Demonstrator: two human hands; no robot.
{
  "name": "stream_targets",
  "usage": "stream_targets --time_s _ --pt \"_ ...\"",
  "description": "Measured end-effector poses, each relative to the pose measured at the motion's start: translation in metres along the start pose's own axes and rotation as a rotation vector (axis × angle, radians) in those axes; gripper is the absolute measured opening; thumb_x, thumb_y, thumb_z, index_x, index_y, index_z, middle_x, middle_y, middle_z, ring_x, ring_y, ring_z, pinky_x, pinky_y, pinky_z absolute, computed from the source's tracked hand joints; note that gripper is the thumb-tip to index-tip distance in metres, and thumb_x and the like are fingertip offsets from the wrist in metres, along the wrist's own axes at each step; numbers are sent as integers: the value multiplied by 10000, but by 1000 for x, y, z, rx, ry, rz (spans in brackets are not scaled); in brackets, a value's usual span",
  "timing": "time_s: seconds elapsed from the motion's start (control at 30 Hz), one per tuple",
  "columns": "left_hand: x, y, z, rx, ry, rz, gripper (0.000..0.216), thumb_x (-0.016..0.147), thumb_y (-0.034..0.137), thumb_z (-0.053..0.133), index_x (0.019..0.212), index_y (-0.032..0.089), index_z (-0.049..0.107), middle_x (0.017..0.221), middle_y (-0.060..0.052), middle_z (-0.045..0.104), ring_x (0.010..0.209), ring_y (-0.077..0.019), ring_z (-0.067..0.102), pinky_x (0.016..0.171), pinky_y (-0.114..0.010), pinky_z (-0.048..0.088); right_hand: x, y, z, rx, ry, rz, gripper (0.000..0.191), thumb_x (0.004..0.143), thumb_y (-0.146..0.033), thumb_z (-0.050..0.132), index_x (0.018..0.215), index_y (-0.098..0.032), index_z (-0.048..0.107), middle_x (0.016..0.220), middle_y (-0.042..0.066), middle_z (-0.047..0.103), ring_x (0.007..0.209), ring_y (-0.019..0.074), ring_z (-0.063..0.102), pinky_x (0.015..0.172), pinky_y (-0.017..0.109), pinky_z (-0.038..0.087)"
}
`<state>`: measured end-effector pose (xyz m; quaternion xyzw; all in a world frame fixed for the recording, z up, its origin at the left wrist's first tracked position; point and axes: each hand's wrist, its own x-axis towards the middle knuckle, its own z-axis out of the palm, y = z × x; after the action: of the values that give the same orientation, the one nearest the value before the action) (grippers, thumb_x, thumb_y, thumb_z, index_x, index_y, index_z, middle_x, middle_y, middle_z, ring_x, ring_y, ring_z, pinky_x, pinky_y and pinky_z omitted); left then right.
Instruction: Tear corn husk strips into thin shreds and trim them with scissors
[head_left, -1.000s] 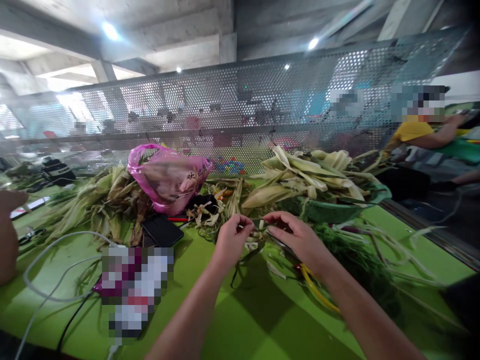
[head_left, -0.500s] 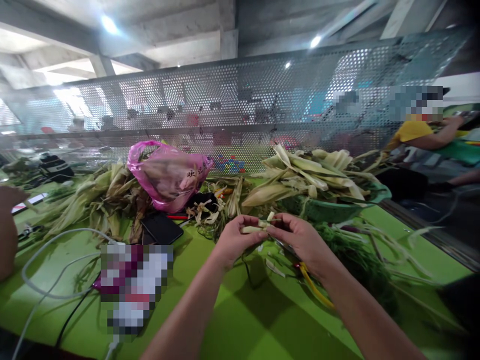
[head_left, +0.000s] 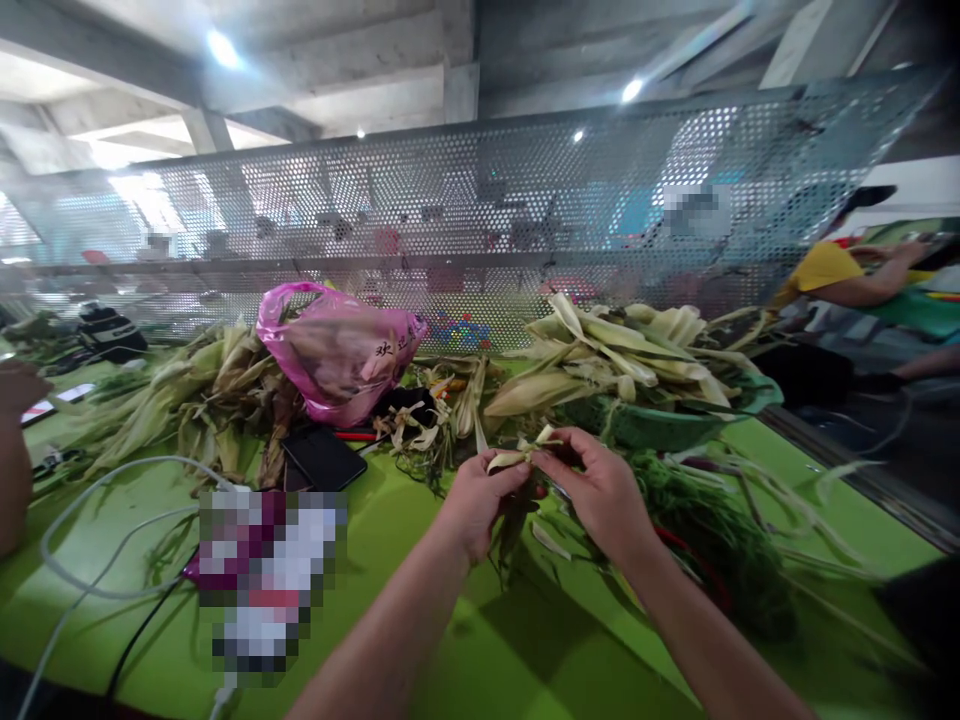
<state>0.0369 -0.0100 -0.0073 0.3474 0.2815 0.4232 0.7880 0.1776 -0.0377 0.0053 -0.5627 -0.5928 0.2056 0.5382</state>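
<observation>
Pale strips of corn husk (head_left: pixel 508 461) are pinched between my two hands above the green table. My left hand (head_left: pixel 480 500) has its fingers closed round the husk, and a darker, dry-looking leafy part hangs below it. From the other side, my right hand (head_left: pixel 596 485) grips the same piece between thumb and fingers near its pale upper end. Just behind my hands lie dried husk scraps (head_left: pixel 416 425). To the right of my right hand is a heap of thin green strands (head_left: pixel 705 520). The fingers partly hide how the piece is folded or tied.
A green basket (head_left: pixel 660 428) heaped with corn husks (head_left: pixel 615 345) stands back right. A pink plastic bag (head_left: pixel 337 350), more husks (head_left: pixel 217 390), a black phone (head_left: pixel 324 462) and white cables (head_left: pixel 75 500) lie left. Behind rises a perforated metal screen (head_left: pixel 360 200). Another person's arm (head_left: pixel 11 450) shows at left.
My hands have shifted slightly on the husk piece, with my left hand turned so its leafy part hangs below. The right hand moved a little left. Red now shows among the green strands.
</observation>
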Motion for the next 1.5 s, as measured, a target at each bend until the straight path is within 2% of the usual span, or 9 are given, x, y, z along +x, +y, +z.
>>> stream_targets --time_s 0.13,0.3,0.47,0.63,0.8,1.0,1.23,1.37,1.5 --pt "-1 5 -2 107 -99 19 411 646 402 772 890 99 641 752 -61 662 615 -137 631 597 -253 488 2 2 -3 63 -9 54 255 779 -419 656 901 -197 627 803 34 677 749 199 616 710 311 487" --pt "0 4 0 69 -39 34 403 524 261 833 824 90 625 689 -29 629 528 -88 561 545 -227 468 -1 3 1 51 26 17 244 782 -414 657 897 -201 621 821 32 674 756 191 609 731 312 481" --pt "-1 7 -1 223 -52 102 422 584 343 801 877 119 596 695 -9 599 564 -113 585 524 -220 425 -1 3 3 201 -27 123 316 758 -466 678 918 -198 623 840 47 681 775 202 620 736 324 500" --pt "0 10 -1 316 -20 246 402 652 398 746 926 135 616 649 34 521 519 -54 421 496 -191 354 -1 -5 2 334 -76 211 309 751 -462 691 905 -202 624 851 49 666 770 196 619 708 314 511" --pt "1 9 -2 362 -5 240 366 669 389 715 920 131 652 646 23 535 524 -60 382 495 -200 298 0 -9 0 314 41 203 350 718 -459 719 935 -198 635 884 60 664 772 198 615 702 318 513" --pt "3 8 -3 367 -8 246 406 637 447 743 883 139 645 665 19 558 557 -67 398 547 -206 300 0 -3 -1 286 -8 197 259 741 -437 697 833 -203 633 769 20 637 719 183 593 681 306 494" --pt "6 12 -5 446 61 315 311 662 437 690 668 142 592 602 16 493 586 -96 399 565 -222 306 4 -9 -10 -29 3 -111 364 794 -351 664 1147 -280 609 1118 58 569 802 173 584 764 335 496" --pt "8 11 -7 508 41 355 212 687 350 638 658 147 581 585 30 460 581 -96 379 564 -219 298 5 -6 -6 -184 -84 -255 147 821 -323 620 932 -260 691 1013 65 592 960 236 576 875 382 469" --pt "9 8 -8 621 29 410 126 691 282 609 676 157 598 629 22 508 619 -110 419 600 -222 328 4 0 -3 -191 -29 -235 106 833 -319 598 822 -228 653 972 67 607 892 224 587 811 354 479"
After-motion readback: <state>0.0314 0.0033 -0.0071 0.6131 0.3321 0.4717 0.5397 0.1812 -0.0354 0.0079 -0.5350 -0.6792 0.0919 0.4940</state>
